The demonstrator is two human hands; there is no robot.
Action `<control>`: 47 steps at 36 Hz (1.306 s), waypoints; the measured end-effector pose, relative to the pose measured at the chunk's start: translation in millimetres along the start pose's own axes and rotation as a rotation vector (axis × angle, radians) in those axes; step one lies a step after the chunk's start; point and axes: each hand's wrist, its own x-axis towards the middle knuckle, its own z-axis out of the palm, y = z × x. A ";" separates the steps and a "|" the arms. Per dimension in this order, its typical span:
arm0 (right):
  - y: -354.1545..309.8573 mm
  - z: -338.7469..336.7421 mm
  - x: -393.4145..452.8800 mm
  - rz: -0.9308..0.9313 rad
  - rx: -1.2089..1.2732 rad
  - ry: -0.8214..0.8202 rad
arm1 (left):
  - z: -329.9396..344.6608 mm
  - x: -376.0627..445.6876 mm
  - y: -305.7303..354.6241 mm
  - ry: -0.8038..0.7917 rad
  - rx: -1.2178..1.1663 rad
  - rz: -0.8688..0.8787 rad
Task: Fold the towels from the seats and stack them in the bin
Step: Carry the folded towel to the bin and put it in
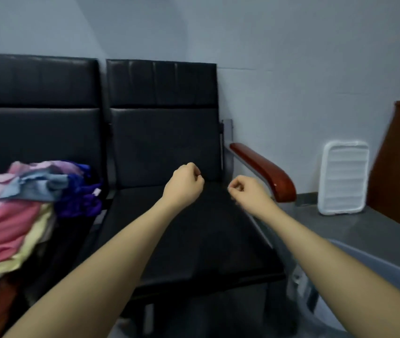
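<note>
Pink-topped towels [21,206] heaped shapelessly on left seat [47,132]; left hand [184,182], right hand [245,191] fisted, empty.

You are looking at a dim, cool, bluish picture, soft all over, with no hard shadows and no visible light source. The black seat [189,230] loses its detail in darkness, while faint glare streaks its backrest at 12 o'clock. Wide-angle bending and blur worsen toward 4 and 8 o'clock.
</note>
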 end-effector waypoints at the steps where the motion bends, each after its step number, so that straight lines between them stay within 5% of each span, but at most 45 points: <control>1: -7.4 11.0 3.5 0.001 0.018 -0.028 | -8.4 -0.1 -8.4 0.008 0.021 -0.021; 18: -205.3 264.9 80.2 -0.336 0.229 -0.357 | -178.1 -25.3 -250.7 0.312 0.335 -0.411; 28: -257.5 351.6 121.3 -0.485 0.145 -0.512 | -208.0 -6.6 -346.6 0.288 0.725 -0.473; 32: -258.4 373.9 134.7 -0.507 0.172 -0.535 | -209.4 -0.5 -356.3 0.297 0.683 -0.516; 38: -254.1 382.7 144.1 -0.585 0.138 -0.588 | -198.7 -4.7 -351.2 0.368 0.413 -0.187; 47: -237.6 355.5 137.8 -0.594 0.235 -0.320 | -197.5 -1.4 -318.6 0.439 0.199 -0.209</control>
